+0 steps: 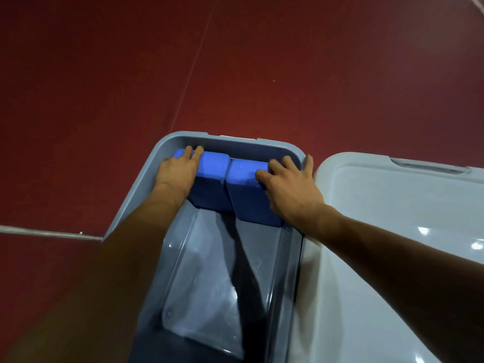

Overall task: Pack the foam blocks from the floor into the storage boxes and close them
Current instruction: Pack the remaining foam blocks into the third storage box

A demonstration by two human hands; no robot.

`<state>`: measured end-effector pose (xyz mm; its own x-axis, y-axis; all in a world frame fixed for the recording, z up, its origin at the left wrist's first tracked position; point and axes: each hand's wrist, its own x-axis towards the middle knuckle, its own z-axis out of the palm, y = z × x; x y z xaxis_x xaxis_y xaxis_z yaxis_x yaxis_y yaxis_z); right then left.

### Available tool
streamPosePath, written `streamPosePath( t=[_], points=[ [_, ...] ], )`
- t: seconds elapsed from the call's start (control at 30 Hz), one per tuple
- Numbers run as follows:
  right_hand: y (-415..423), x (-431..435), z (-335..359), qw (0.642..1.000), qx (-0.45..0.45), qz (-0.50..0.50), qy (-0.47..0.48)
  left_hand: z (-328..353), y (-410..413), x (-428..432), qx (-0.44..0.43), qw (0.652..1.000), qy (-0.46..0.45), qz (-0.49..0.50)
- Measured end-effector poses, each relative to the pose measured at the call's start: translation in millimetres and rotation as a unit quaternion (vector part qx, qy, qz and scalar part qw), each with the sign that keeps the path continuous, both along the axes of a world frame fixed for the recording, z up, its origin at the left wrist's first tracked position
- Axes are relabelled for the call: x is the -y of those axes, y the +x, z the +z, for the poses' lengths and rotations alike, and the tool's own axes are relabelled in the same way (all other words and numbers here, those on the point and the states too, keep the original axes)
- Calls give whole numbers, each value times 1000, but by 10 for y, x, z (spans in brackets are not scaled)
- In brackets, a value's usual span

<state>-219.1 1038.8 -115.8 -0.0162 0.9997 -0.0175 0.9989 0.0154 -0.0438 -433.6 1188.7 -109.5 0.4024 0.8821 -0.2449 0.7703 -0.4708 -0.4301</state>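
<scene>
We judge the packing barely begun: two matte, round-edged blocks stand side by side against the far wall of the open grey hard-plastic storage box, and most of its glossy bottom shows. Our left hand lies nearly flat over the left blue foam block. Our right hand, apart from it, curls its fingers over the right blue foam block. Just beside, the pale smooth-lidded plastic box looks closed. No loose blocks show on the dark red floor.

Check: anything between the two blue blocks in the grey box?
Nothing: only a narrow dark gap separates left block and right block, per the head view.
</scene>
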Motion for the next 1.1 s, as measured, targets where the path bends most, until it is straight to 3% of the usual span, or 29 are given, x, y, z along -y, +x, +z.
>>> streamPosePath(
  t=[0.17,0.4,0.6,0.87,1.0,1.1],
  points=[
    [37,-34,-16,999,-46,-5,-24,-106,-93,185,-13,999,44,-4],
    [-63,-105,-25,996,-46,-82,14,-307,43,215,0,996,54,66],
    [-21,-148,-6,994,-69,-85,11,-339,354,104,-92,988,23,123],
    [-8,-121,11,994,-85,-66,1,-295,104,158,1,994,17,107],
    [-2,-90,10,992,-104,-70,-12,-218,-119,300,165,962,-128,178],
    [43,-26,128,991,-110,-47,-60,-192,-241,565,198,951,-173,162]
  ],
)
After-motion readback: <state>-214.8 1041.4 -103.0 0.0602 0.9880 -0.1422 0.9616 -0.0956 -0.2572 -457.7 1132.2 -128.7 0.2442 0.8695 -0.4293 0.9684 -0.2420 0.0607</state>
